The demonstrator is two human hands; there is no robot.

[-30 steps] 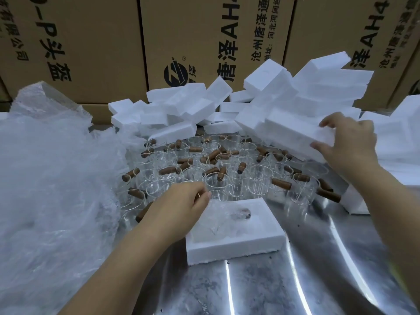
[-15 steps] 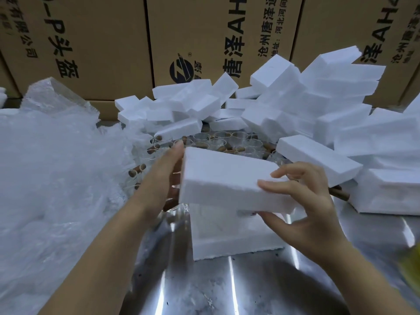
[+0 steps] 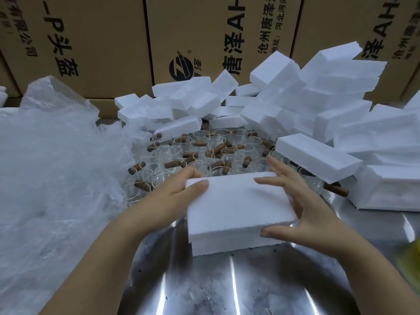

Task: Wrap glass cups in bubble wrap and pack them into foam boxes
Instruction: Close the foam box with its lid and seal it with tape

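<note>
Where the shiny metal desk (image 3: 227, 289) fills the lower middle of the frame, a closed white foam box (image 3: 236, 208) sits just above centre, its upper half resting on the lower one with a seam running along the near face. The left hand (image 3: 172, 192) grasps the box's left end, thumb laid flat on the top and fingers curled round the far left corner. The right hand (image 3: 304, 212) clasps the right end, fingers spread over the top and far edge and the thumb pressed against the near face at the seam. Directly behind the box, in the middle of the frame, stands a crowd of glass cups (image 3: 204, 151) with brown handles. A heap of crumpled bubble wrap (image 3: 56, 178) takes up the whole left side. Loose foam blocks (image 3: 295, 98) are piled behind the cups and down the right side. Brown cardboard cartons (image 3: 204, 30) with black printed lettering line the top of the frame. A blurred yellow thing (image 3: 411, 258) shows at the right edge.
</note>
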